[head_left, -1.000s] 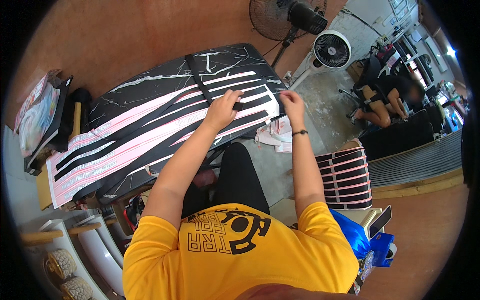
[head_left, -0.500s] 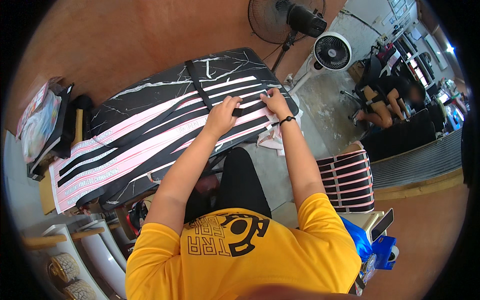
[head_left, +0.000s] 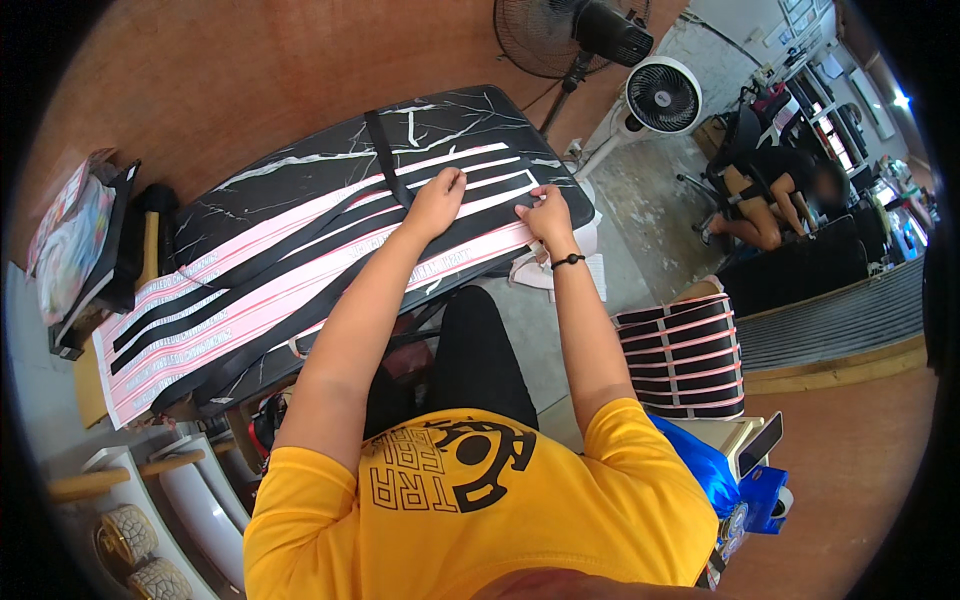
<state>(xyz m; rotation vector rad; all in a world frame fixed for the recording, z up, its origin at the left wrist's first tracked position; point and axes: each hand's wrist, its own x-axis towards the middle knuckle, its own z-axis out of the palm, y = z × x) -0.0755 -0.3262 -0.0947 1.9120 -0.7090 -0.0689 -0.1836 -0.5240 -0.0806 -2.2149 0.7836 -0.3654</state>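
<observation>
A pink-and-white printed sheet (head_left: pixel 190 340) lies lengthwise along the dark marbled table, with several black straps (head_left: pixel 180 322) laid in rows over it. My left hand (head_left: pixel 438 203) is closed above the straps, fingertips pressed together; whatever is between them is hidden. Close to the table's right end, my right hand (head_left: pixel 548 218) has its thumb and fingers bent at the end of a black strap, on the sheet's edge. Another black strap (head_left: pixel 381 150) crosses the sheet from the far edge of the table, just left of my left hand.
The black table (head_left: pixel 290 170) has white veins. Two fans, a dark one (head_left: pixel 610 35) and a white one (head_left: pixel 662 97), stand beyond its right end. Striped black-and-pink bundles (head_left: pixel 685 355) sit at right. A person (head_left: pixel 770 195) sits farther back. A bag (head_left: pixel 75 245) rests at left.
My left hand has moved slightly up and away from the short black strap end seen at its fingertips before. My right hand has shifted slightly nearer me, and the near straps lie differently.
</observation>
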